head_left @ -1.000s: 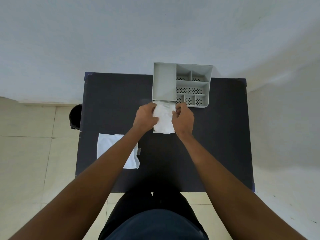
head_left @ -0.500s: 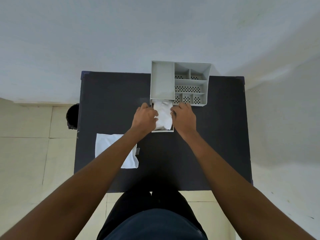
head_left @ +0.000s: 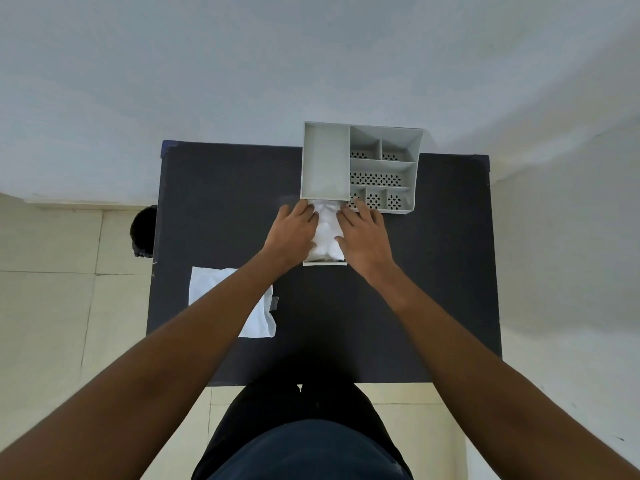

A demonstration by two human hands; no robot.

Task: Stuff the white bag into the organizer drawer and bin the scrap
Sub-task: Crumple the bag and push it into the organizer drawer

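Fingers of both hands lie flat, pressing the white bag into the pulled-out drawer (table centre); springy plastic may puff up and jam it when shut.

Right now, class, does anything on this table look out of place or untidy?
The white bag bulges above the pulled-out drawer, pressed by both hands. A flat white sheet lies loose near the table's left edge, a small grey scrap beside it.
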